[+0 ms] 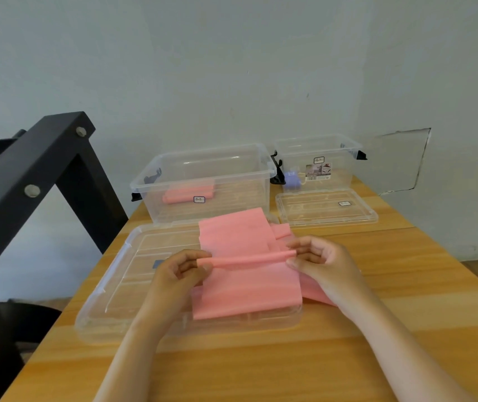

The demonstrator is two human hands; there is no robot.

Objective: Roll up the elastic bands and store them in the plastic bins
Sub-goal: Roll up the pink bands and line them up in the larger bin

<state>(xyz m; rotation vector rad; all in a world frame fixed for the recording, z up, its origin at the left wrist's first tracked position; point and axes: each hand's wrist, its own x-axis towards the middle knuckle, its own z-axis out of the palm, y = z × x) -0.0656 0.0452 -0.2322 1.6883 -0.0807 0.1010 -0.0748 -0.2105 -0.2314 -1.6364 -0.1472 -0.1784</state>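
Pink band lies mid-frame, spread flat over the big lid, its far end reaching toward the big bin. Part of the band is turned into a thin roll running left to right across the sheet. Loose folds of the same pink stuff lie under and to the right of it.

Left hand: fingers curled, pinching the left end of the roll. Right hand: fingers and thumb closed on the right end. Both forearms come in from the lower edge of the frame.

Big bin stands open just behind the big lid, centre of frame. Inside it, lower left, one rolled band, pink, lies on the floor of the bin.

Small bin sits to the right of the big bin, against the wall, also open. A purple thing shows through its left side; too blurred to tell more. Small lid lies flat in front of it.

All of it rests on a wooden table. Black frame with two bolts stands at the left of the frame.
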